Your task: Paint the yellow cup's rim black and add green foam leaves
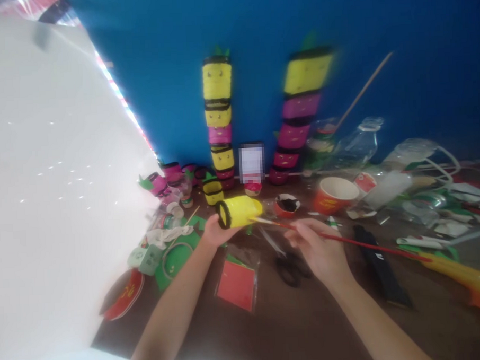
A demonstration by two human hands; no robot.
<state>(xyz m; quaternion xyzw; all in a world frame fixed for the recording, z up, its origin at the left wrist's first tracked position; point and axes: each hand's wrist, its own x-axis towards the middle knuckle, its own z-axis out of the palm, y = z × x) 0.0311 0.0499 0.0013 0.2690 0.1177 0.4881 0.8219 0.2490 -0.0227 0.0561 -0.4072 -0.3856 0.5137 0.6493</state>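
Observation:
My left hand grips a yellow cup with a black rim, tipped on its side above the table. In my right hand is a paintbrush with a long red handle, pinched near its front. The pale bristles touch or nearly touch the yellow wall of the cup. Just behind stands a small red cup with something dark inside. Black-handled scissors lie below, between my hands. Near my left forearm is a clear packet of red paper.
Two tall stacks of yellow and pink cups with faces, a left stack and a right stack, stand against the blue wall. Plastic bottles and a paper tub crowd the right. Green sheets lie at left.

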